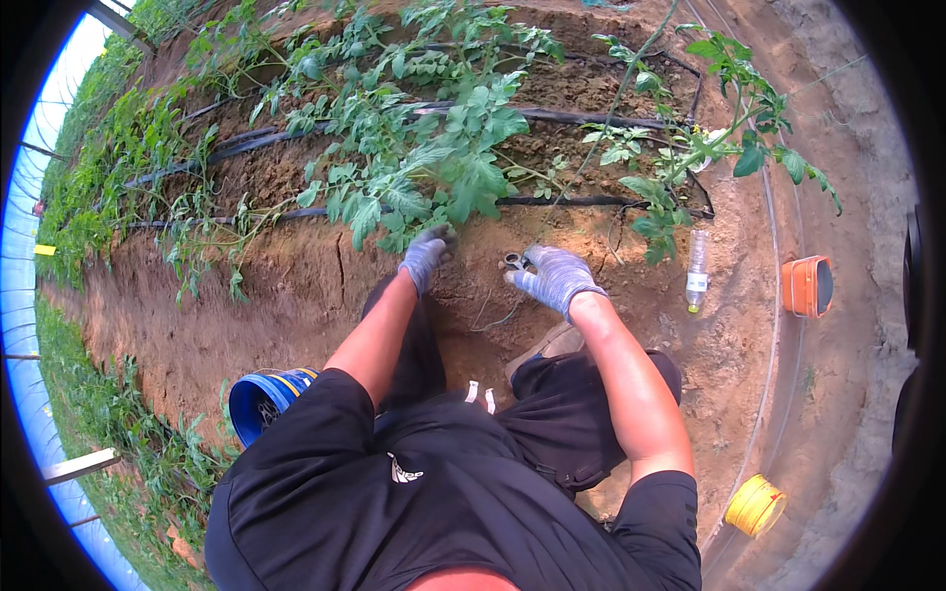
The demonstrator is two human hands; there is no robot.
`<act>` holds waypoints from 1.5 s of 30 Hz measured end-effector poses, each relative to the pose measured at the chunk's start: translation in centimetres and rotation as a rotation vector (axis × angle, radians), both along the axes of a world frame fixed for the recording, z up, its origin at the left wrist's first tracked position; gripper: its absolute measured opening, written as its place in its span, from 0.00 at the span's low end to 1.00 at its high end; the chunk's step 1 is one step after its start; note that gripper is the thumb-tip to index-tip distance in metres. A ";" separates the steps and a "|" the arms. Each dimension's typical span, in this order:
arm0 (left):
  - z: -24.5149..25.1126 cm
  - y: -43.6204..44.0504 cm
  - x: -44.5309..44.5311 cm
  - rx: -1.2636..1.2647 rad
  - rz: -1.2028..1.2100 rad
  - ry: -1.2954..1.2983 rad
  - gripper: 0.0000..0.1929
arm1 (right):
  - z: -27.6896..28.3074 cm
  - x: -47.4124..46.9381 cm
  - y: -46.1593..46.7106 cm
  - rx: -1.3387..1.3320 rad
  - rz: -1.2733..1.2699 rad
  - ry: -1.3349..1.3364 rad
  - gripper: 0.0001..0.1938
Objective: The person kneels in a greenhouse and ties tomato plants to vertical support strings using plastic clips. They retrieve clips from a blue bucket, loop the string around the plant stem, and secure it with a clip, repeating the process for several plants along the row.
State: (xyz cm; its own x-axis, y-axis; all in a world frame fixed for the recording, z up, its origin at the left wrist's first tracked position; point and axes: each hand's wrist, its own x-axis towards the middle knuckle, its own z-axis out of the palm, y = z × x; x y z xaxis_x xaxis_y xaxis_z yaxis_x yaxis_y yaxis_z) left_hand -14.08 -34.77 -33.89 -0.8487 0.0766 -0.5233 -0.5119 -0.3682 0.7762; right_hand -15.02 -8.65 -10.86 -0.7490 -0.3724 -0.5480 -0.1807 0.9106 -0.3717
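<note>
My left hand (pixel 427 255), in a grey knit glove, is at the lower leaves of a leafy tomato plant (pixel 414 173). Its fingers are curled, and whether they grip a stem is hidden. My right hand (pixel 556 279), gloved alike, is closed around a small dark tool with a ring-shaped end (pixel 514 260), perhaps scissors; the rest is covered by the fingers. A thin green twine (pixel 607 122) slants down from the top towards my right hand. Another loose strand of twine (pixel 497 323) lies on the soil below, between my forearms.
Black drip hoses (pixel 569 116) run along the planted bed. On the right are a clear plastic bottle (pixel 697 272), an orange bucket (pixel 805 287) and a yellow spool (pixel 755 506). A blue bucket (pixel 255 402) stands by my left elbow. A tomato plant (pixel 684 159) leans over the bed's end.
</note>
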 end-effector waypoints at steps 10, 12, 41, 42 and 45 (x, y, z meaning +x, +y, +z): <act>-1.2 -3.7 -14.0 -0.139 0.140 0.066 0.12 | -3.3 -0.6 -0.1 -0.073 0.110 -0.081 0.26; 0.6 -2.2 -16.8 -0.462 0.081 0.304 0.12 | -3.6 -1.2 -0.3 -0.061 0.111 -0.085 0.26; 18.0 13.3 -20.3 -0.729 -0.491 0.720 0.13 | -13.9 -14.0 -1.1 -0.094 -0.269 0.196 0.14; 18.0 13.4 -20.5 -0.768 -0.512 0.700 0.13 | -13.9 -14.0 -1.0 -0.132 -0.290 0.192 0.15; 17.9 13.0 -20.5 -0.675 -0.509 0.602 0.13 | -13.7 -13.7 -0.8 -0.160 -0.316 0.169 0.21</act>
State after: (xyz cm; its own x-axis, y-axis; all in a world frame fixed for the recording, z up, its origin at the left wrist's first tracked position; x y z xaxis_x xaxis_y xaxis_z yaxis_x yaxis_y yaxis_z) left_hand -34.62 -21.79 -15.98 -0.9334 0.3473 -0.0904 0.0558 0.3892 0.9195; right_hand -28.70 -9.40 -24.53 -0.9151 -0.1797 -0.3610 0.0284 0.8642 -0.5024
